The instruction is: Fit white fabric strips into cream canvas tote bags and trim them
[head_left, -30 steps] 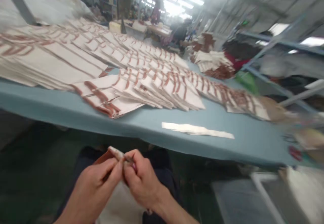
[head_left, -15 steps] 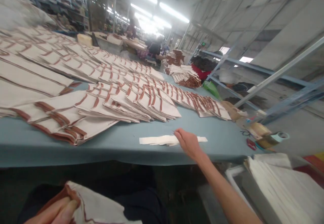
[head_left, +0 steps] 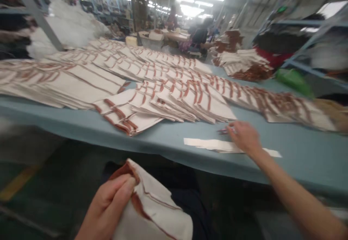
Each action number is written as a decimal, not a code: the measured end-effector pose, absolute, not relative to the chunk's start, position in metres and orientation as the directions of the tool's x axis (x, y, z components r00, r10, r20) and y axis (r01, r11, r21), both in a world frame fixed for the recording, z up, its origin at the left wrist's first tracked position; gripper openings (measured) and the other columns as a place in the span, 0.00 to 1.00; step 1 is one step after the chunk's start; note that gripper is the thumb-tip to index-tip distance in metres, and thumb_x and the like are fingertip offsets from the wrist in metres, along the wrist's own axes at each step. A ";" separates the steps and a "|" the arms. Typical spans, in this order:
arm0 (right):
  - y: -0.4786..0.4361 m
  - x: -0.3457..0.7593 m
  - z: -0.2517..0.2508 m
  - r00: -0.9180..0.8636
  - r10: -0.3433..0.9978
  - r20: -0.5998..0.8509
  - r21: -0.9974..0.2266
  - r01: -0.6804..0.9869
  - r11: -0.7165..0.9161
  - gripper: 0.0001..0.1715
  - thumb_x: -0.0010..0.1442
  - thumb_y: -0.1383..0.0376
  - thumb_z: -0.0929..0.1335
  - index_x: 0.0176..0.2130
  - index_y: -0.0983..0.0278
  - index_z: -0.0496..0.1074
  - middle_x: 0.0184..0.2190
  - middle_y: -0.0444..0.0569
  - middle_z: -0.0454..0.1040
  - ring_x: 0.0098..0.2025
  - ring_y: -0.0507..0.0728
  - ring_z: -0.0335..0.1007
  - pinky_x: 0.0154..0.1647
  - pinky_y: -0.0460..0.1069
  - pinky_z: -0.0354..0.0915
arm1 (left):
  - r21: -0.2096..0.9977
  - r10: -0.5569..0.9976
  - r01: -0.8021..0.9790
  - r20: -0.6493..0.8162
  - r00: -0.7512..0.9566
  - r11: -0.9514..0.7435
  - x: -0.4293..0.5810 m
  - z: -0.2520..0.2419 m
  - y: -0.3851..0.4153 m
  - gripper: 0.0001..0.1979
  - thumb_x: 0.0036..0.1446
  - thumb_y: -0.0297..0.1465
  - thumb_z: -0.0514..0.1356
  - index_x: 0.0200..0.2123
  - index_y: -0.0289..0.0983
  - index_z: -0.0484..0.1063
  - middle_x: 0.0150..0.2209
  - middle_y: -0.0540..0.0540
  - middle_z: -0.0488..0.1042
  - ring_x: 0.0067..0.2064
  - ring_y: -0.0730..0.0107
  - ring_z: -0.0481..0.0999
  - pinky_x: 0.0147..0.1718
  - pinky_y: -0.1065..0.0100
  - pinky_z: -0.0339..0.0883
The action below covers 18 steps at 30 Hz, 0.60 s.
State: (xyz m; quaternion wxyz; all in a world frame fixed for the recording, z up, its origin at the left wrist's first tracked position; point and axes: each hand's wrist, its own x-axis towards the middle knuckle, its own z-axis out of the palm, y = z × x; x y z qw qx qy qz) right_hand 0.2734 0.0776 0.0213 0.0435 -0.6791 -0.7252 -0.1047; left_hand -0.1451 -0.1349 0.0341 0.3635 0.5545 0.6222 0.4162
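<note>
My left hand (head_left: 110,200) pinches the brown-edged corner of a folded cream fabric piece (head_left: 160,211). That piece hangs over my lap, below the table's front edge. Out over the blue table, my right hand (head_left: 244,137) is closed around one end of a small pair of thread snips (head_left: 223,131), blurred and partly covered by the fingers. Beneath that hand and wrist lies a thin stack of white strips (head_left: 212,144). Just beyond it, a fanned pile of cream pieces with brown trim (head_left: 187,100) rests on the tabletop.
More rows of cream and brown fabric pieces (head_left: 89,84) cover the far side and left of the blue table (head_left: 163,144). Farther back are a stacked heap (head_left: 244,64), a green bag (head_left: 295,82) and blue shelving. A person (head_left: 199,35) is in the background.
The view has swung to the right-hand side's opposite, so the table contents sit farther right. My left hand and its fabric piece have risen into fuller view. The snips show more clearly at my right fingertips.
</note>
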 end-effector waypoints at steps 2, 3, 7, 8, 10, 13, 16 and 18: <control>0.058 0.263 0.022 -0.089 0.963 0.253 0.020 0.996 0.087 0.19 0.71 0.56 0.62 0.43 0.66 0.77 0.44 0.65 0.81 0.49 0.72 0.76 0.48 0.62 0.69 | 0.936 0.997 0.348 -0.025 -0.067 0.047 -0.154 0.038 -0.131 0.26 0.70 0.47 0.52 0.23 0.38 0.66 0.24 0.50 0.67 0.26 0.70 0.65 0.22 0.73 0.59; 0.046 0.255 0.024 -0.113 0.953 0.280 -0.031 0.991 0.127 0.20 0.71 0.53 0.62 0.43 0.62 0.76 0.46 0.62 0.82 0.49 0.70 0.77 0.47 0.61 0.69 | 0.942 0.999 0.334 -0.024 -0.029 0.033 -0.157 0.039 -0.127 0.26 0.70 0.46 0.51 0.23 0.37 0.66 0.24 0.50 0.66 0.26 0.70 0.64 0.22 0.73 0.59; -0.007 0.190 0.040 -0.231 0.905 0.357 -0.417 0.827 0.376 0.18 0.68 0.48 0.66 0.41 0.57 0.76 0.39 0.52 0.84 0.40 0.64 0.81 0.42 0.55 0.72 | 0.945 0.997 0.326 0.010 0.071 -0.032 -0.169 0.047 -0.115 0.24 0.70 0.42 0.51 0.22 0.38 0.61 0.23 0.52 0.59 0.25 0.72 0.59 0.24 0.72 0.57; -0.018 0.169 0.047 -0.275 0.897 0.346 -0.488 0.764 0.423 0.15 0.67 0.50 0.67 0.41 0.57 0.76 0.38 0.51 0.84 0.40 0.63 0.81 0.42 0.55 0.72 | 0.944 0.996 0.326 0.024 0.088 -0.052 -0.172 0.050 -0.113 0.23 0.70 0.42 0.51 0.23 0.38 0.61 0.23 0.53 0.58 0.25 0.73 0.57 0.24 0.72 0.56; -0.033 0.125 0.059 -0.365 0.871 0.329 -0.609 0.622 0.492 0.11 0.67 0.54 0.68 0.42 0.57 0.77 0.39 0.49 0.84 0.41 0.62 0.82 0.44 0.54 0.73 | 0.942 0.992 0.327 0.042 0.122 -0.080 -0.176 0.058 -0.111 0.22 0.70 0.40 0.50 0.23 0.39 0.60 0.23 0.53 0.57 0.24 0.73 0.56 0.23 0.72 0.55; -0.042 0.067 0.072 -0.497 0.809 0.314 -0.753 0.389 0.531 0.12 0.64 0.58 0.70 0.47 0.58 0.75 0.44 0.49 0.84 0.45 0.61 0.81 0.48 0.54 0.75 | 0.929 0.987 0.357 0.048 0.156 -0.101 -0.181 0.068 -0.110 0.21 0.69 0.39 0.50 0.22 0.39 0.57 0.22 0.54 0.55 0.23 0.74 0.56 0.23 0.72 0.53; -0.051 0.022 0.074 -0.617 0.705 0.350 -0.806 0.186 0.562 0.25 0.61 0.59 0.74 0.56 0.60 0.72 0.52 0.53 0.81 0.53 0.61 0.79 0.57 0.56 0.72 | 0.911 0.987 0.392 0.075 0.145 -0.127 -0.185 0.074 -0.112 0.22 0.68 0.38 0.50 0.21 0.39 0.59 0.20 0.53 0.58 0.23 0.73 0.59 0.24 0.72 0.57; -0.058 0.002 0.066 -0.636 0.638 0.434 -0.770 0.105 0.629 0.31 0.60 0.56 0.76 0.59 0.61 0.69 0.54 0.55 0.80 0.57 0.63 0.77 0.62 0.58 0.68 | 0.907 0.991 0.403 0.091 0.094 -0.122 -0.189 0.073 -0.116 0.23 0.67 0.40 0.52 0.20 0.38 0.64 0.20 0.52 0.64 0.23 0.71 0.64 0.25 0.72 0.62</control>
